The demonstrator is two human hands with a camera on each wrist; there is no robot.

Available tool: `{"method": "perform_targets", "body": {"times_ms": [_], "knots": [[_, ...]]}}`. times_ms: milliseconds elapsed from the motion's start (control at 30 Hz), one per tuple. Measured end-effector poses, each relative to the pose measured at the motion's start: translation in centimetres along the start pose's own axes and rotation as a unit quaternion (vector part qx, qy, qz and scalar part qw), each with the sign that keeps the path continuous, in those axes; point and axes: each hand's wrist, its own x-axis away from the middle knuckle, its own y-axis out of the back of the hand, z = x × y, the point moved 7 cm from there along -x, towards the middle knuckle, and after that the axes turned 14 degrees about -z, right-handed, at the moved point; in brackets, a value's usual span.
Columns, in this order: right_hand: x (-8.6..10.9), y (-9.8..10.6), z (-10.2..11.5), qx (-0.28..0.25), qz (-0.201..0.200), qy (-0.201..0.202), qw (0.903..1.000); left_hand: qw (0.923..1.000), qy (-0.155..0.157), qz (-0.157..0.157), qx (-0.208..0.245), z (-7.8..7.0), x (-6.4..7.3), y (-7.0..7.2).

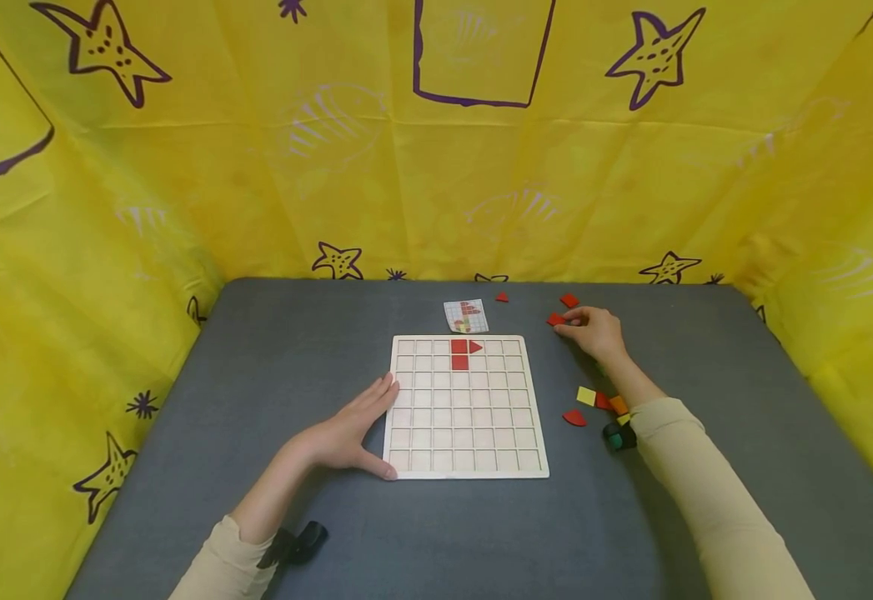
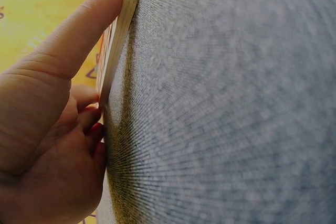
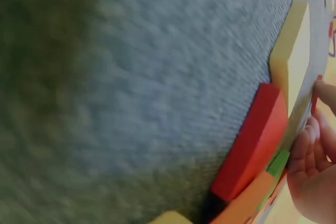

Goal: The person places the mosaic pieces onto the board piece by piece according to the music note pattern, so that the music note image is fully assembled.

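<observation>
My left hand [image 1: 346, 429] lies at the left side of the white grid board [image 1: 466, 477], fingers straight. Its fingertips touch the left edge and the thumb rests on the near left corner; the left wrist view shows the thumb [image 2: 79, 35] against the board's edge [image 2: 118, 40]. Two red squares and a red triangle [image 1: 475, 347] lie in the grid's far rows. Right of the board, my right hand [image 1: 597, 333] pinches a red tile [image 1: 554, 319] between thumb and fingers, close over the table. In the right wrist view the tile [image 3: 315, 98] shows at the fingertips.
A small pattern card [image 1: 466, 317] lies just beyond the board. Further red pieces are a small one [image 1: 502, 297] and a tile [image 1: 569, 300] at the back. Beside the right forearm sit a yellow square [image 1: 586, 396], a red rounded piece [image 1: 574, 417] and several other coloured pieces.
</observation>
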Motion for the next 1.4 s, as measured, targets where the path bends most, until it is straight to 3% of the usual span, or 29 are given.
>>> {"method": "perform_targets", "body": {"times_ms": [133,300,600,800,1067,1400], "knots": [[0.5,0.1,0.3,-0.01,-0.006,-0.001,0.9999,1.0,-0.002,0.0,-0.001,0.0,0.0,0.0],[1.7,-0.1,1.0,-0.06,0.008,-0.025,0.9979,1.0,-0.001,0.0,-0.002,0.0,0.0,0.0],[4.4,-1.7,3.4,-0.164,0.05,-0.038,0.9844,1.0,0.006,-0.002,0.002,0.0,0.1,0.1],[6.1,-3.3,6.1,-0.146,0.082,0.001,0.9858,0.9999,0.011,-0.001,0.002,0.1,0.0,0.0],[7.5,-5.4,9.0,-0.102,0.121,0.09,0.9833,1.0,0.0,-0.001,0.003,-0.1,0.1,0.1],[7.6,-6.2,10.5,-0.07,0.128,0.117,0.9823,1.0,-0.001,-0.003,-0.001,0.0,0.1,0.1]]}}
